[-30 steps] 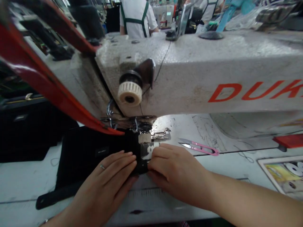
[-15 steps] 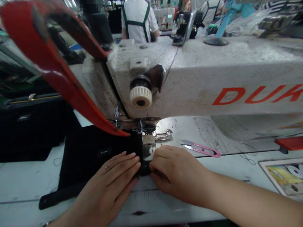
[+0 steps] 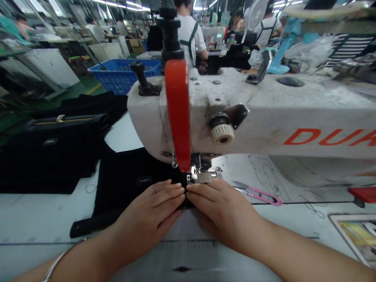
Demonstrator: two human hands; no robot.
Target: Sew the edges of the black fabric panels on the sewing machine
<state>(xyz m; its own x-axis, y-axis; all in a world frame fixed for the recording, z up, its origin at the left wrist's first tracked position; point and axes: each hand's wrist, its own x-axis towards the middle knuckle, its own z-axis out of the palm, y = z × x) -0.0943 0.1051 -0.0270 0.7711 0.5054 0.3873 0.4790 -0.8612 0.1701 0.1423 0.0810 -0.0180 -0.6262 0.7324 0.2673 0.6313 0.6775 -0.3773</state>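
Note:
A black fabric piece [image 3: 120,184] with a small label [image 3: 143,180] lies under the head of a white sewing machine [image 3: 258,117]. Flat on its right part rests my left hand [image 3: 155,207], fingers stretched out and a ring on one of them. My right hand [image 3: 220,207] lies at the fabric's right edge, beside the presser foot, its fingers extended and its thumb mostly hidden. The fingertips of both hands nearly meet just in front of the needle area. A red curved guard [image 3: 178,113] hangs before the machine head and partly hides the needle.
Pink-handled thread snips [image 3: 261,194] lie right of my right hand. More black fabric pieces [image 3: 49,156] are stacked at the left. A blue basket [image 3: 117,74] stands behind them. A picture card [image 3: 355,235] is at the right edge. Co-workers sit farther back, one in a white shirt [image 3: 188,35].
My head view has shifted, showing more of the room. My right hand has gone from curled at the fabric's edge to fingers stretched out. My left hand stays flat on the fabric.

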